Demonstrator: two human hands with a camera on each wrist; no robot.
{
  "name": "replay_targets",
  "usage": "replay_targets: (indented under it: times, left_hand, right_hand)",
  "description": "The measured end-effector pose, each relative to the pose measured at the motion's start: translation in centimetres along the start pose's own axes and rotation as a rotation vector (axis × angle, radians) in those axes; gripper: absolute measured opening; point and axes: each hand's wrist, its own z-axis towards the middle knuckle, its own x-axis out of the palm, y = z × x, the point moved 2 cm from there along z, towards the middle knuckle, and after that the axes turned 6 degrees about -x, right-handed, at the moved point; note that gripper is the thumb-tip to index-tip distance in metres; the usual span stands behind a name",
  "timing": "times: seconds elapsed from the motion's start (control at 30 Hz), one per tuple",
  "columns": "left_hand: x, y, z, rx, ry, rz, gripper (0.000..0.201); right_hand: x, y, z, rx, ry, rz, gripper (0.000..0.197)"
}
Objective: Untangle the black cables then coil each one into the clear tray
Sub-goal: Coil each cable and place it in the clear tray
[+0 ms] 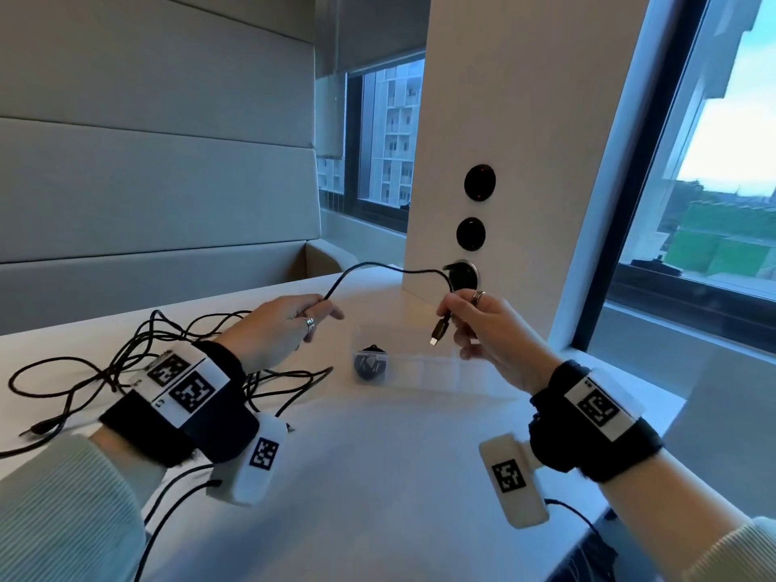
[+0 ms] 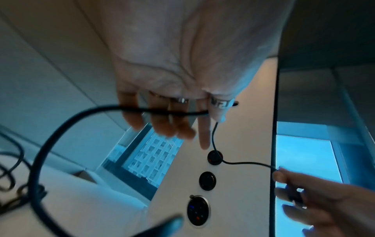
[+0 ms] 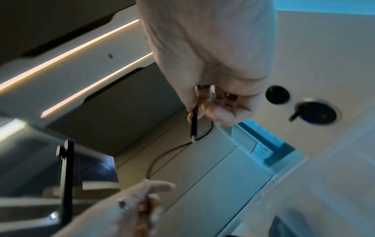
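The right hand point(image 1: 493, 338) pinches a black cable point(image 1: 380, 268) just behind its plug point(image 1: 439, 329) between thumb and curled fingers; the plug hangs below the fingertips. The cable arches across to the left hand point(image 1: 273, 329), where it is pinched between thumb and forefinger point(image 2: 202, 128), the other fingers loosely bent with the cable running across them. Behind that hand the cable joins the tangle of black cables point(image 1: 126, 363) on the white table point(image 1: 378, 455). The clear tray point(image 1: 436, 369) lies below and between the two hands, one coiled cable point(image 1: 369, 365) in its left compartment.
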Motion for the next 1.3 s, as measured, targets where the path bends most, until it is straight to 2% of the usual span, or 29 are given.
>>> replay_targets:
  times: [0.07, 0.17, 0.23, 0.3, 0.33, 0.37, 0.4, 0.47, 0.53, 0.63, 0.73, 0.8, 0.87, 0.9, 0.97, 1.03, 1.1, 1.17, 1.23, 1.3]
  left_hand:
    - [0.3, -0.2, -0.2, -0.067, 0.05, 0.198, 0.026]
    - [0.9, -0.2, -0.5, -0.101, 0.074, 0.494, 0.031]
    - [0.9, -1.1, -1.1, -0.047, -0.043, 0.409, 0.038]
    - [0.7, -3.3, -2.2, 0.083, -0.255, 0.111, 0.032]
    - [0.9, -4.9, -3.0, 0.163, -0.305, -0.023, 0.029]
    - [1.5, -6.2, -3.7, 0.211, -0.268, -0.1, 0.03]
    - [2.3, -7.4, -4.1, 0.234, -0.174, -0.138, 0.033]
    - [4.2, -8.7, -4.5, 0.214, 0.043, -0.195, 0.035]
    - [5.4, -9.0, -4.3, 0.178, 0.201, -0.354, 0.042]
    - [5.7, -9.1, -4.0, 0.117, 0.334, -0.616, 0.034]
    - [5.5, -9.3, -3.9, 0.043, 0.521, -0.717, 0.019]
    - [5.2, -9.3, -3.9, 0.065, 0.651, -0.78, 0.021]
    - [4.8, -9.4, -4.0, 0.082, 0.728, -0.828, 0.027]
    - [4.6, -9.5, -4.0, 0.09, 0.738, -0.851, 0.028]
    - [4.5, -9.8, -4.0, 0.104, 0.683, -0.958, 0.024]
    - [4.3, -9.9, -3.5, 0.086, 0.507, -1.103, 0.022]
    - [4.1, -9.6, -2.6, 0.12, 0.31, -1.148, 0.021]
    - [3.5, -9.3, -1.5, 0.194, 0.128, -1.079, 0.024]
    - [2.6, -8.6, -0.4, 0.234, -0.021, -0.927, 0.029]
    - [1.9, -7.5, 0.4, 0.269, -0.122, -0.655, 0.028]
  right_hand:
    - [0.1, 0.1, -0.6, -0.006, 0.06, 0.139, 0.026]
    - [0.1, 0.3, -1.6, -0.078, 0.102, 0.112, 0.024]
    - [0.0, 0.6, -2.4, -0.122, 0.081, 0.089, 0.022]
    - [0.2, 1.1, -3.0, -0.159, 0.038, 0.105, 0.024]
    - [0.5, 1.4, -3.3, -0.183, 0.028, 0.128, 0.028]
    - [0.9, 1.6, -3.4, -0.206, 0.029, 0.163, 0.032]
    - [1.3, 1.8, -3.6, -0.225, 0.037, 0.207, 0.035]
    - [2.0, 2.2, -3.7, -0.244, 0.06, 0.296, 0.037]
    - [2.3, 2.4, -3.6, -0.256, 0.075, 0.35, 0.037]
    - [2.1, 2.6, -3.4, -0.321, 0.085, 0.306, 0.03]
    - [2.0, 2.6, -3.2, -0.382, 0.129, 0.383, 0.027]
    - [2.1, 2.6, -3.0, -0.378, 0.177, 0.488, 0.024]
    - [2.1, 2.1, -2.7, -0.337, 0.232, 0.57, 0.004]
    - [2.3, 1.8, -2.6, -0.306, 0.244, 0.593, 0.013]
    - [3.0, 1.0, -2.6, -0.246, 0.309, 0.594, 0.022]
    - [3.4, 0.3, -2.7, -0.204, 0.331, 0.524, 0.011]
    - [3.5, 0.0, -3.2, -0.123, 0.358, 0.398, 0.022]
    - [3.5, -0.3, -3.9, -0.07, 0.409, 0.231, 0.025]
    - [3.4, -0.3, -4.8, -0.158, 0.466, 0.008, 0.026]
    - [3.0, -0.1, -5.4, -0.297, 0.462, -0.222, 0.028]
